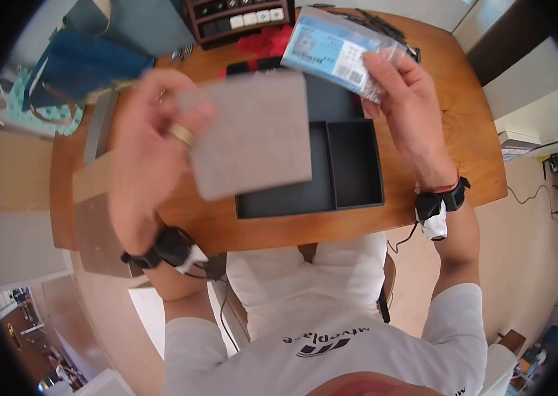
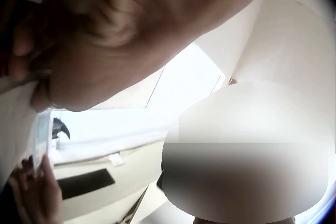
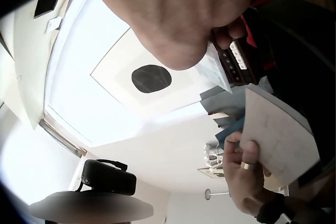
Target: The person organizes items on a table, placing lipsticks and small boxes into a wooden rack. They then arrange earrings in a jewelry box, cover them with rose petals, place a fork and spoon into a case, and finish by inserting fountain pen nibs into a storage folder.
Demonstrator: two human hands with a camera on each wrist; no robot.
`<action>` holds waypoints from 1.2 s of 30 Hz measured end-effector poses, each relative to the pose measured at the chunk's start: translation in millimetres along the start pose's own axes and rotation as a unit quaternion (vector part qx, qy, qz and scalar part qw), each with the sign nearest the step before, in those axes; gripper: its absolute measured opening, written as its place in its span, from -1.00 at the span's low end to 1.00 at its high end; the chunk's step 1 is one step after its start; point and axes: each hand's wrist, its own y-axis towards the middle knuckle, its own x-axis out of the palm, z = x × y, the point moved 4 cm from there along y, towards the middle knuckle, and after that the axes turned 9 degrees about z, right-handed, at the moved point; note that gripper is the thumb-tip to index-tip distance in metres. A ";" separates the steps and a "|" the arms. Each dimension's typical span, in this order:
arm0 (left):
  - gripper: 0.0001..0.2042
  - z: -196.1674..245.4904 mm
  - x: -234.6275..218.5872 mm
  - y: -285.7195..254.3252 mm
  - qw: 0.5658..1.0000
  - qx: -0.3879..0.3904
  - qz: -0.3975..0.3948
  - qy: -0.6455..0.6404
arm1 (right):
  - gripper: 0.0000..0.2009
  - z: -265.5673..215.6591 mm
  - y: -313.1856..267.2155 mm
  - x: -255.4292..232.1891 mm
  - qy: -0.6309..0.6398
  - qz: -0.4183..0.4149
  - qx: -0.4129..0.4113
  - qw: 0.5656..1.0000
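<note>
My left hand (image 1: pixel 150 145) grips a flat, square grey-beige piece (image 1: pixel 252 138) with rounded corners by its left edge, thumb on its face. It is blurred in the head view; the right wrist view shows a second layer behind this square piece (image 3: pixel 278 134). My right hand (image 1: pixel 414 112) pinches a clear plastic bag (image 1: pixel 332 56) with a blue and white printed, coded card inside. Below both hands lies a black box (image 1: pixel 356 165) with a divider, partly hidden by the square piece. Behind it shows a dark panel (image 1: pixel 335 99), partly covered by the bag.
A dark wooden rack (image 1: pixel 239 23) with small black and white blocks stands at the back of the wooden table (image 1: pixel 470 145). Red cloth (image 1: pixel 266 43) lies before it. Blue bags (image 1: pixel 88 63) stand at the back left, and dark thin items (image 1: pixel 384 30) lie at the back right.
</note>
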 end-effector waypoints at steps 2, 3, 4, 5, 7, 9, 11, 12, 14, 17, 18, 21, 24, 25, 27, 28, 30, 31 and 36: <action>-0.77 -16.1 -34.9 23.8 0.976 0.052 0.200 -0.071 | -0.78 -5.1 -3.3 -0.5 -0.016 -0.006 -0.030 0.999; -0.77 -24.9 -42.3 33.4 0.976 0.049 0.199 -0.068 | -0.78 -7.2 -6.8 1.9 -0.014 -0.006 -0.025 1.000; -0.77 -27.2 -53.1 40.0 0.950 0.078 0.265 -0.148 | -0.75 -11.9 -11.3 6.4 -0.044 -0.018 -0.043 0.998; -0.76 -30.0 -60.5 44.6 0.911 0.107 0.326 -0.227 | -0.70 -15.9 -15.3 9.9 -0.075 -0.030 -0.062 0.995; -0.77 -38.0 -58.3 52.1 0.905 0.090 0.333 -0.247 | -0.67 -16.3 -22.0 13.3 -0.068 -0.070 -0.047 0.994; -0.76 -38.2 -49.6 54.4 0.907 0.101 0.332 -0.239 | -0.64 -12.8 -31.4 22.8 -0.062 -0.116 -0.031 0.991; -0.76 -34.7 -40.9 53.4 0.912 0.086 0.319 -0.243 | -0.66 -10.1 -45.1 33.4 -0.048 -0.148 -0.001 0.988; -0.77 -30.1 -32.0 52.9 0.923 0.074 0.288 -0.245 | -0.67 -8.8 -50.1 38.4 -0.070 -0.138 -0.007 0.988; -0.77 -32.0 -24.3 51.2 0.933 0.059 0.255 -0.249 | -0.67 -9.8 -46.1 31.8 -0.173 -0.086 -0.094 0.977; -0.79 -29.6 -11.6 43.8 0.981 0.040 0.114 -0.151 | -0.69 -13.2 -29.1 20.3 -0.274 -0.006 -0.196 0.942; -0.80 -25.7 -1.7 36.5 0.992 0.034 0.059 -0.103 | -0.74 -13.5 -25.1 17.8 -0.224 -0.006 -0.199 0.954; -0.80 -17.9 18.5 26.6 0.998 0.031 -0.030 -0.034 | -0.86 -13.0 -24.0 11.2 -0.205 -0.013 -0.176 0.963; -0.80 -27.5 27.1 27.1 0.995 0.045 -0.080 -0.036 | -0.89 -19.9 -38.1 27.7 -0.357 -0.125 -0.292 0.879; -0.80 -30.4 27.0 28.2 0.994 0.058 -0.086 -0.026 | -0.89 -19.2 -38.8 28.3 -0.356 -0.125 -0.292 0.879; -0.80 -32.3 23.5 28.3 0.993 0.068 -0.092 -0.015 | -0.90 -17.0 -42.9 32.8 -0.384 -0.161 -0.322 0.850; -0.81 -33.1 20.5 28.6 0.995 0.052 -0.083 -0.001 | -0.90 -15.9 -43.5 32.8 -0.384 -0.161 -0.321 0.851; -0.81 -30.2 12.6 29.0 0.997 0.032 -0.075 0.010 | -0.85 -13.3 -45.8 33.9 -0.375 -0.187 -0.324 0.848; -0.81 -24.0 1.3 30.9 1.000 0.021 -0.011 0.003 | -0.85 -12.2 -46.8 35.5 -0.376 -0.188 -0.322 0.848; -0.78 -34.7 -26.6 46.1 0.990 0.023 0.135 -0.040 | -0.77 -2.8 -69.2 50.8 -0.450 -0.297 -0.392 0.746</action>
